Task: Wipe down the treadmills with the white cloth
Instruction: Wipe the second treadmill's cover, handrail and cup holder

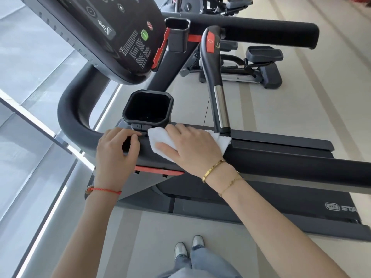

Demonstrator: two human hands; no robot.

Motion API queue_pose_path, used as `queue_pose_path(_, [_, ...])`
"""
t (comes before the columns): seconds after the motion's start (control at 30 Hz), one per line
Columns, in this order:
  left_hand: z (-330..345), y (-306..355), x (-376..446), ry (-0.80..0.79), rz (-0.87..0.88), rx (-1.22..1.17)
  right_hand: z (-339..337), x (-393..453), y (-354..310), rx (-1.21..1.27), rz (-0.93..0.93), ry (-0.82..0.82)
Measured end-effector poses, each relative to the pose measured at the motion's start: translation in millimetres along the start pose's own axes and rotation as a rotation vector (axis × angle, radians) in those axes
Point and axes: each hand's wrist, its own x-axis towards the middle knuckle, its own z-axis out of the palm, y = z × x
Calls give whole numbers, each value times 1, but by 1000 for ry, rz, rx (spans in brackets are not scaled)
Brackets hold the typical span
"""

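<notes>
The white cloth [160, 143] is pressed flat against the treadmill's padded handrail [281, 163], just below the cup holder [148, 109], by the right hand [190, 147] with fingers spread straight, while the rail is gripped beside it by the left hand's [115, 153] curled fingers.

Beyond the machine in front of you, far to the right, an elliptical trainer [251, 65] stands on the pale striped floor [331, 97], glass panels with bright frames [40, 121] run down your left, and your grey sneakers [188, 247] show near the bottom.
</notes>
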Motion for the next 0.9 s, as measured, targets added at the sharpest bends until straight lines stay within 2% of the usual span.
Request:
queue_pose_path(0.2, [2, 1, 1, 18, 7, 6, -2, -20, 15, 34, -79, 16])
queue_pose_path(0.37, [4, 4, 2, 36, -12, 11, -9, -36, 44, -2, -10, 0])
queue_pose_path(0.6, [5, 4, 3, 33, -62, 23, 4, 18, -3, 99, -89, -38])
queue_pose_path(0.8, [-6, -2, 14, -25, -27, -16, 0, 11, 4, 78, -121, -8])
queue_pose_path(0.9, [-11, -11, 31, 6, -41, -39, 0, 7, 2, 97, -2, 22])
